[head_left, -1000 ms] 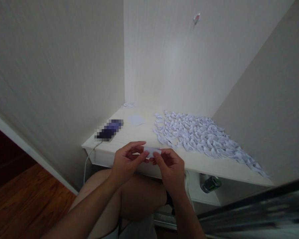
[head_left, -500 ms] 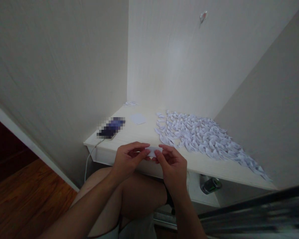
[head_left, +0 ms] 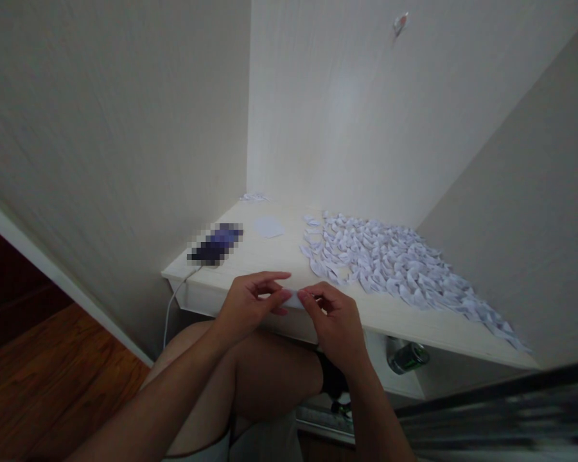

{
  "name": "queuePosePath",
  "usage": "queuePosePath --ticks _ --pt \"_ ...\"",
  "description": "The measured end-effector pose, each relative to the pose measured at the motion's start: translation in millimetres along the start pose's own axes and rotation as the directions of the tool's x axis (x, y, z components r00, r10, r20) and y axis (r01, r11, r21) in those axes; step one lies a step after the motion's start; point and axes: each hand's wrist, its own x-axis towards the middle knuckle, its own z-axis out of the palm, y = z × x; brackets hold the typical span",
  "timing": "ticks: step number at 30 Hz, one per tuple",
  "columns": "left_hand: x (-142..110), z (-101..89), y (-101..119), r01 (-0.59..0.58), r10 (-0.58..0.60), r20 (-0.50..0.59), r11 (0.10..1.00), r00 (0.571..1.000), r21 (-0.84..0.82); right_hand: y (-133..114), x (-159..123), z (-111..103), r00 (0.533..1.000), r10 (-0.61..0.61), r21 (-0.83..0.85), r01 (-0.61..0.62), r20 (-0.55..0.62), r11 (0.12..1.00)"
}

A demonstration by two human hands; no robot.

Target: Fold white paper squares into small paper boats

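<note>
My left hand and my right hand meet above the front edge of a pale wooden desk, over my bare knees. Their fingertips pinch a small white slip of paper between them, most of it hidden by the fingers. Just beyond my hands, a wide spread of several small folded white paper pieces covers the right part of the desk.
A phone with a white cable lies at the desk's left edge. A flat white paper square sits behind it, with paper scraps in the corner. A green can lies on a shelf under the desk. Walls enclose three sides.
My fingertips have drawn closer together, so less of the paper slip shows between them. Both hands sit slightly lower in view.
</note>
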Motion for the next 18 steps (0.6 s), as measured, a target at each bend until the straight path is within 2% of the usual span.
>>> queuePosePath --ticks 3,8,11,18 --pt "2.2 -0.7 -1.3 0.076 -0.073 0.060 0.996 0.996 -0.047 1.5 -1.9 0.2 0.999 -0.047 -0.030 0.046 -0.024 0.998" --pt "2.3 0.3 -3.7 0.001 0.001 0.071 0.999 0.997 -0.036 7.4 -7.5 7.2 0.995 -0.001 0.006 0.002 -0.096 1.000" --pt "1.6 0.3 -5.3 0.034 -0.030 0.064 0.997 0.997 -0.069 10.9 -8.5 10.3 0.993 0.025 0.066 -0.017 -0.116 0.998" --pt "0.7 -4.3 -4.0 0.035 -0.030 0.086 0.998 0.996 -0.054 14.2 -6.1 6.7 0.995 0.099 0.159 -0.095 -0.015 0.983"
